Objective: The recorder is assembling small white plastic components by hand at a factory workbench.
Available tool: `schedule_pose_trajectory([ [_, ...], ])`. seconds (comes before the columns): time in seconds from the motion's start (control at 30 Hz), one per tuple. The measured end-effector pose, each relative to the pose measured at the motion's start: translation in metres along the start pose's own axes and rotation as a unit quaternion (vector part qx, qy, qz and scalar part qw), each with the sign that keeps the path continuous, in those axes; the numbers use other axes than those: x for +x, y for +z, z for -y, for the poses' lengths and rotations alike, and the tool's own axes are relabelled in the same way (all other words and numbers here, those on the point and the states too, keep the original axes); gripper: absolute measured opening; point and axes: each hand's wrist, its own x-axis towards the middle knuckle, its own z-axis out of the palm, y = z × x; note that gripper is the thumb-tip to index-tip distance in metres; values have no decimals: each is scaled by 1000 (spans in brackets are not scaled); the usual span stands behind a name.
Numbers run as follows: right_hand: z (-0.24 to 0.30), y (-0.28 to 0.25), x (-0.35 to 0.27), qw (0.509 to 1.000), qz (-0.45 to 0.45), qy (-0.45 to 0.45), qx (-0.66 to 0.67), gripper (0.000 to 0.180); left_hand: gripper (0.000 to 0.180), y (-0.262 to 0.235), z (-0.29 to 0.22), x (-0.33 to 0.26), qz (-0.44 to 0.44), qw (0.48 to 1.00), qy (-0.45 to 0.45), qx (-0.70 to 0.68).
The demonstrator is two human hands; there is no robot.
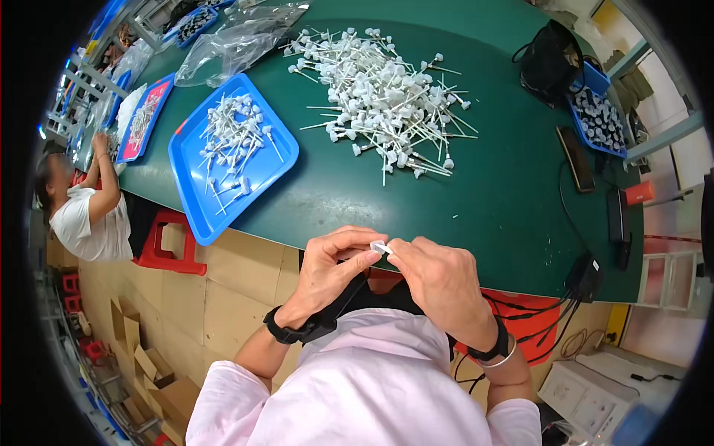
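Piece of white plastic (378, 246), just one, is held up before the near edge of the table (506, 193) — fingers of the left hand (331, 264) pinch it, and those of the right hand (440, 275) close narrowly on its other end. The step in hand looks like two-handed work on this single piece — the next move seems to call for a steady left pinch and fine right fingertips. Beyond lie one blue tray (264, 175) of white-headed sticks (232, 130) and one loose heap (387, 97), both too tangled to count.
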Motion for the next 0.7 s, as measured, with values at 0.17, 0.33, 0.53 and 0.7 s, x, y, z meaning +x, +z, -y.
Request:
schedule_pose_trajectory([
  [0.17,-10,-6,5,998,31,-2,56,8,24,2,-1,-1,7,999,24,37],
  [0.33,-20,-6,10,986,55,23,155,14,24,1,0,-2,4,992,67,103],
  [0.53,-23,-14,22,953,170,136,211,18,24,3,-2,-3,-14,974,122,192],
  [0.7,-20,-5,16,978,111,73,160,19,25,3,-2,-3,-26,966,133,220],
])
